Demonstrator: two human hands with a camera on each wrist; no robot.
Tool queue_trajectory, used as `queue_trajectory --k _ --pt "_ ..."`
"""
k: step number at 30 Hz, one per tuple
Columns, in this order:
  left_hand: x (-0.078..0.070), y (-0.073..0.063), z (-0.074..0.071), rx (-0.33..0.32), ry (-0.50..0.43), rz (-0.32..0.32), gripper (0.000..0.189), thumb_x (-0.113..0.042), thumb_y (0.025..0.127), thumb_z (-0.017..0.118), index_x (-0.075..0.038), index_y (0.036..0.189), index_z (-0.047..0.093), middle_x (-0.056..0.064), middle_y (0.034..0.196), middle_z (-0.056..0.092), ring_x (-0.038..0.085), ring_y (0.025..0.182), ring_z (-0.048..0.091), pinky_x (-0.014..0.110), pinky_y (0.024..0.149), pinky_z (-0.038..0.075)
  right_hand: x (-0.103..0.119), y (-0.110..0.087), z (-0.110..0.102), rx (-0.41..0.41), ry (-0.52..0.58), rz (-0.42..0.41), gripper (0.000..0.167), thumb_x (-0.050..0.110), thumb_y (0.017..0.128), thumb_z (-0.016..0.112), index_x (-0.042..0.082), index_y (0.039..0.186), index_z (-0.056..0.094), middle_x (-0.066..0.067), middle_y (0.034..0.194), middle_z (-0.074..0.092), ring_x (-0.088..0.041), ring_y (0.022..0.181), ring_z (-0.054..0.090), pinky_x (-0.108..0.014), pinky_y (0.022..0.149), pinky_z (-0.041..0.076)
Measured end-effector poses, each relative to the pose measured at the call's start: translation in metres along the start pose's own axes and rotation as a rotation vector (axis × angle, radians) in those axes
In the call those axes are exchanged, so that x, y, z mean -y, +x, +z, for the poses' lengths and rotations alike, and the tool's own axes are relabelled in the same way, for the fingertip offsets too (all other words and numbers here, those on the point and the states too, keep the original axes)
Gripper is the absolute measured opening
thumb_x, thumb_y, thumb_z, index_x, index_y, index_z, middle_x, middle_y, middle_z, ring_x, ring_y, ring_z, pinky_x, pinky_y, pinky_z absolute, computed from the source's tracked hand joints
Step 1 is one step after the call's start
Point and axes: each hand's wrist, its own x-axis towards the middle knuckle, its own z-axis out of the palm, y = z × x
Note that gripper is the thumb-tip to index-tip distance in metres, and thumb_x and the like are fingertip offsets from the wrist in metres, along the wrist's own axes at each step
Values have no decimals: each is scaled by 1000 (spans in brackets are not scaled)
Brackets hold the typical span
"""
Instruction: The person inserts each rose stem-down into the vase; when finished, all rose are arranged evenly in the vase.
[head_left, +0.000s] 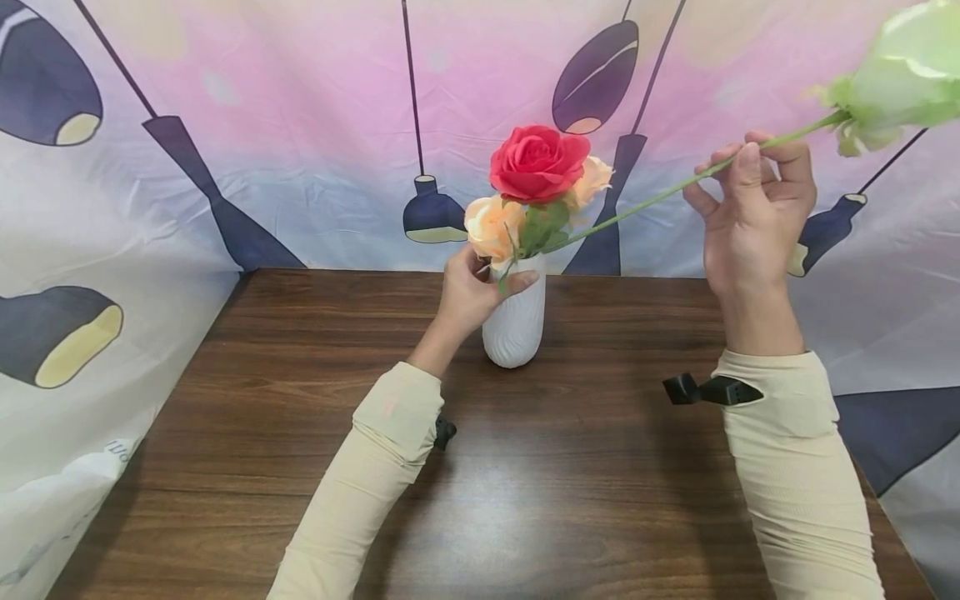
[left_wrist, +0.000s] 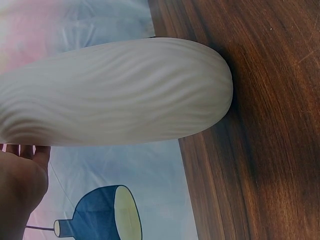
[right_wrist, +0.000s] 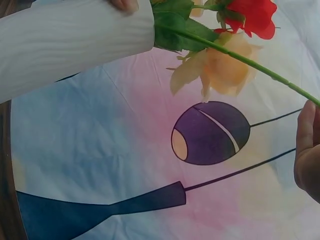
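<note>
A white ribbed vase [head_left: 516,329] stands upright on the table, holding a red artificial rose [head_left: 538,164] and peach roses [head_left: 495,227] with green leaves [head_left: 543,227]. My left hand [head_left: 468,293] grips the vase near its rim, thumb across the front. Higher up on the right, my right hand [head_left: 757,225] pinches the green stem [head_left: 645,202] of a pale green-white rose [head_left: 903,79]. That stem slants down to the leaves at the vase mouth; leaves hide its lower tip. In the right wrist view, the stem [right_wrist: 250,62] crosses in front of a peach rose [right_wrist: 227,70].
The dark wooden table [head_left: 300,500] extends to a hanging cloth backdrop [head_left: 315,167] with printed lamps, close behind the vase. Cloth also hangs along the left and right sides. Small black wrist cameras [head_left: 712,390] sit on both sleeves.
</note>
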Motion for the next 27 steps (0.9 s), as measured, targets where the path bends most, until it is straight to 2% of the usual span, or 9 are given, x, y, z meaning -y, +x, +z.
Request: queue_trajectory --k 5,11,18,27 --pt "0 0 0 1 5 3 61 -7 76 88 -3 131 62 18 122 71 19 106 68 32 91 58 -1 1 5 7 -32 -27 7 -9 98 54 -5 100 59 -20 80 67 -28 70 68 -38 60 63" --pt "-1 -1 0 1 -4 11 61 -6 76 87 -3 132 62 18 122 71 15 104 67 30 88 58 -1 2 9 14 -39 -13 5 -9 97 56 -5 100 59 -20 80 68 -28 71 68 -37 60 63" --pt "-2 0 0 -7 -19 -5 60 -4 76 87 -1 130 62 20 122 71 17 107 68 33 92 58 -3 1 12 91 -113 1 5 -9 95 60 -6 99 62 -18 79 70 -26 73 68 -34 64 63" --pt "-1 -1 0 -7 -32 9 58 -3 75 86 0 127 62 21 116 72 5 96 65 23 82 57 -16 -2 19 174 -181 59 8 -9 91 67 -5 97 64 -15 82 72 -24 77 69 -33 70 64"
